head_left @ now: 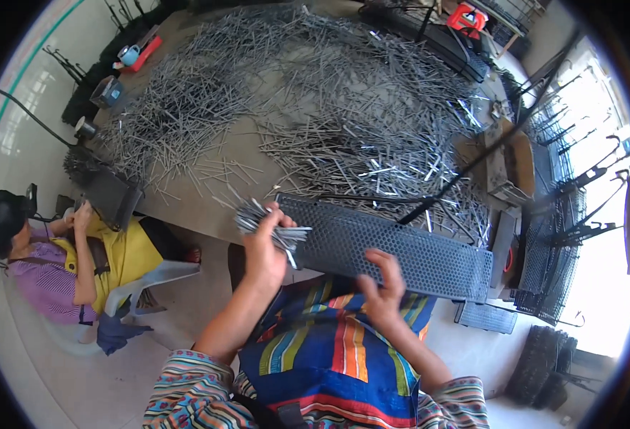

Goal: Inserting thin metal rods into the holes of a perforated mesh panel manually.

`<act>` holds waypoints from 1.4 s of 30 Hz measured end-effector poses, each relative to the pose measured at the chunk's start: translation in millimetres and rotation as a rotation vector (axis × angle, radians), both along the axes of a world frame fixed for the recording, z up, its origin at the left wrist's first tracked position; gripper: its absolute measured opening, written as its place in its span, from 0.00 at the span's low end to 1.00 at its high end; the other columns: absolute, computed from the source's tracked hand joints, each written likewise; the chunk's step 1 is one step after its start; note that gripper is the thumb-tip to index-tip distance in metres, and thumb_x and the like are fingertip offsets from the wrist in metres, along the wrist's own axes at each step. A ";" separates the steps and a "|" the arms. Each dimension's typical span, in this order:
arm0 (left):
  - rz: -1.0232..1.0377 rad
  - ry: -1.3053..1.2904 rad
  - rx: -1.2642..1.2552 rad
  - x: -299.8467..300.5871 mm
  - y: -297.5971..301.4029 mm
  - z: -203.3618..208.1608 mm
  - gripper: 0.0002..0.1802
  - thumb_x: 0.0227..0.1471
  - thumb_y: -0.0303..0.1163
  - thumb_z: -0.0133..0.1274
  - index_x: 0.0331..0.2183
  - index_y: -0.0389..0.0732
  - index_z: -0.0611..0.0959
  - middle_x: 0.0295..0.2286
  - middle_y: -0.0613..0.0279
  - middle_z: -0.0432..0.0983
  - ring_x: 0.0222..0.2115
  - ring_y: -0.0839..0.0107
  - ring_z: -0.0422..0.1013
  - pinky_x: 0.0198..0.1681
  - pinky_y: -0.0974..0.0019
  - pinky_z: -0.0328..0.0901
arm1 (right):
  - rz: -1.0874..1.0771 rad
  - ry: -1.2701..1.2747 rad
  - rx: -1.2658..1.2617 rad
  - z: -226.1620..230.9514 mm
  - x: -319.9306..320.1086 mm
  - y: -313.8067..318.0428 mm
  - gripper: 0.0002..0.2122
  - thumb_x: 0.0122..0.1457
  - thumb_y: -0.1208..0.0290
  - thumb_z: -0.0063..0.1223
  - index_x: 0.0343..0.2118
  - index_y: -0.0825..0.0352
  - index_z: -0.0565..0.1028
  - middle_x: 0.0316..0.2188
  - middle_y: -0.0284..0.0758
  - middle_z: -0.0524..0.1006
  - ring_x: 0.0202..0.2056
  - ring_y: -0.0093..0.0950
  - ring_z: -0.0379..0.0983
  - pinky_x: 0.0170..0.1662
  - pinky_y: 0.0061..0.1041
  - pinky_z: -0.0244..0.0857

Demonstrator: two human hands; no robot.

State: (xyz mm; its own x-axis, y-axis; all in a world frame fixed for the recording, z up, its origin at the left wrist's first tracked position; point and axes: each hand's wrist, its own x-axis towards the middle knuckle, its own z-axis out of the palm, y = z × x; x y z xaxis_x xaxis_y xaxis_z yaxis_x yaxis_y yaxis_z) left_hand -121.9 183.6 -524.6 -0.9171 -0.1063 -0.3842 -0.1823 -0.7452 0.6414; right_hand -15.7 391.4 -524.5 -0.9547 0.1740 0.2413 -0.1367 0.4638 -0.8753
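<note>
My left hand point(265, 250) is closed around a bundle of thin grey metal strips point(254, 214), which poke out on both sides of the fingers. Beneath and beside it lies a long dark panel full of small holes point(400, 250), slanting across the table's front edge and over my lap. Above the panel's near edge hovers my right hand point(383, 293), thumb and forefinger apart, slightly blurred, with nothing visible between them. Loose strips of the same kind point(358, 154) are heaped just beyond the panel.
More strips cover much of the table point(240, 143). A thin dark rod point(472, 168) crosses above the panel. At the right stand an open box point(511, 161) and mesh racks point(554, 243). A seated co-worker point(57, 264) holds another dark panel point(111, 196) at the left.
</note>
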 end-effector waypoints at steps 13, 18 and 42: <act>-0.223 -0.046 -0.034 93.2 93.4 13.1 0.03 0.53 0.27 0.54 0.32 0.42 0.76 0.29 0.66 0.74 0.30 0.75 0.71 0.37 0.69 0.67 | -0.100 0.141 -0.141 -9.5 17.7 -22.1 0.21 0.51 0.75 0.51 0.51 0.70 0.66 0.40 0.42 0.72 0.37 0.33 0.70 0.42 0.32 0.62; -0.271 -0.023 -0.145 99.1 101.3 12.3 0.03 0.52 0.27 0.54 0.30 0.41 0.76 0.27 0.66 0.73 0.27 0.77 0.70 0.33 0.71 0.66 | -0.070 0.075 -0.404 -4.2 32.6 -22.6 0.19 0.57 0.75 0.46 0.52 0.71 0.64 0.44 0.42 0.73 0.45 0.31 0.72 0.49 0.29 0.65; -1.339 -0.278 0.215 131.2 64.5 -31.0 0.12 0.47 0.25 0.54 0.37 0.33 0.76 0.31 0.54 0.76 0.31 0.60 0.75 0.44 0.51 0.69 | 0.388 -0.392 -0.910 -15.7 38.5 32.6 0.26 0.63 0.55 0.45 0.55 0.72 0.66 0.42 0.42 0.76 0.46 0.30 0.72 0.51 0.30 0.66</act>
State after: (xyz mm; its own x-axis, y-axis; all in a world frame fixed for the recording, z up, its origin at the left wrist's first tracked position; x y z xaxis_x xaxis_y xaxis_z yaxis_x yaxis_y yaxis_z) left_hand 9.3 248.1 -555.6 -0.1636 0.8696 -0.4658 -0.9320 0.0186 0.3620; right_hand 22.8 424.0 -540.2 -0.9664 -0.1991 -0.1624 0.2318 -0.4025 -0.8856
